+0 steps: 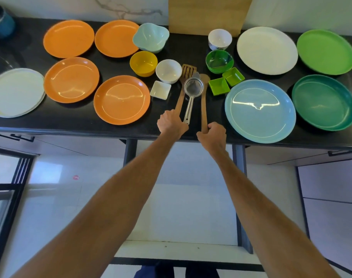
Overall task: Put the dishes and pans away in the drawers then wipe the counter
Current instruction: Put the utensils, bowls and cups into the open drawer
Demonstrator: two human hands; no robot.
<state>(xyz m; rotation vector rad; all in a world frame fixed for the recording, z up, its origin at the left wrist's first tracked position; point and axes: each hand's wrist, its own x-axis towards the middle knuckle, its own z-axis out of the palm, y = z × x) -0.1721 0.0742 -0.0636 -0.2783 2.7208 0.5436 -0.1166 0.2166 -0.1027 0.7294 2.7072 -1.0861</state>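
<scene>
Left grip: my left hand (172, 123) is closed around the handle end of the slotted wooden spatula (184, 85), close against the steel mesh strainer (192, 91); I cannot tell if the strainer's handle is in the fist too.
Right grip: my right hand (212, 135) is wrapped round the handle end of the plain wooden spoon (204, 97).
Utensils: all three lie side by side on the black surface (189, 43), heads pointing to the wall, strainer between the two wooden ones.
Left neighbours: a small square white dish (160, 90) and a round white bowl (168, 71) just beside the spatula; an orange round plate (121, 99) beyond them.
Right neighbours: two square green dishes (219, 86) near the spoon head; a large light-blue plate (260, 110) beside my right hand.
Further out: more orange, white and green plates across the surface.
Below: the front edge, then pale floor.
</scene>
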